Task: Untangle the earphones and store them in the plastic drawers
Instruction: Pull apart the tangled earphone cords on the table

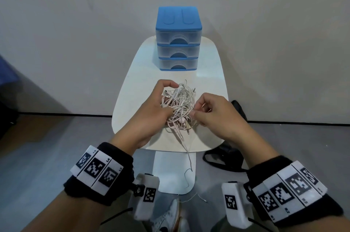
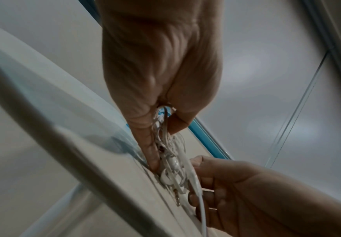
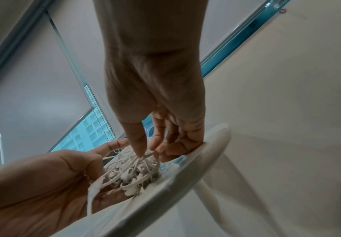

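Left hand cups the tangled ball of thin white earphone cables mid-table, anchoring it. Right hand pinches one strand to tease it loose. Blue-topped translucent plastic drawers sit closed at the white oval table's far edge.

The right hand reaches down, its thumb and forefinger pinching a strand atop the tangled earphones. The left hand cups the bundle from below-left, beside the white table edge under the fingertips.
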Available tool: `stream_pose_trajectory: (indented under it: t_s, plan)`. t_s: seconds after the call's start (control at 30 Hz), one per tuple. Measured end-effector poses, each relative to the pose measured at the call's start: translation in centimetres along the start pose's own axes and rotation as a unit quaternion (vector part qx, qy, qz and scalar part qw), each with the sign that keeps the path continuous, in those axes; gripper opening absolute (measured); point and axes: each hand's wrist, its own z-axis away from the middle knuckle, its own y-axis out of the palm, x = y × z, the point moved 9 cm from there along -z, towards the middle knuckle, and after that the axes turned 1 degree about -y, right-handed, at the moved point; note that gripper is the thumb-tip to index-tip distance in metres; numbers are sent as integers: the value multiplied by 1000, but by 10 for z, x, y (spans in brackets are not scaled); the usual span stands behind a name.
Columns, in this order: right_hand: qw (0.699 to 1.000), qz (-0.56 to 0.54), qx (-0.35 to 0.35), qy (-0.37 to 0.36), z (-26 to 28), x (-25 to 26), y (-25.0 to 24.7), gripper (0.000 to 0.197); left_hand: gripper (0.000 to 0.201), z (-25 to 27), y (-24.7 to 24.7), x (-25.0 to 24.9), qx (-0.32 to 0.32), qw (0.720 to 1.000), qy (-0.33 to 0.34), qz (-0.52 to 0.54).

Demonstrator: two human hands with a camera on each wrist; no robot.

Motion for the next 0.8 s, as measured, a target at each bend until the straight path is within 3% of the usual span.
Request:
stream_pose_trajectory:
  t_s: [0.23,0.47,0.53,0.63,0.8]
  plan:
    - [996,-84,11,-6,4,-4,-2,16,26,0,6,11,7,995,-35,94]
    - [992,-120,20,-33,15,7,5,10,35,5,6,13,-3,995,-7,96]
    - [993,-118,13,-23,16,8,8,19,41,6,6,9,-2,997,4,81]
    - [999,-42,-6,-17,16,10,12,29,47,8,6,6,7,996,9,88]
    - [999,30,-36,-22,18,10,13,19,45,8,5,12,18,993,-8,117]
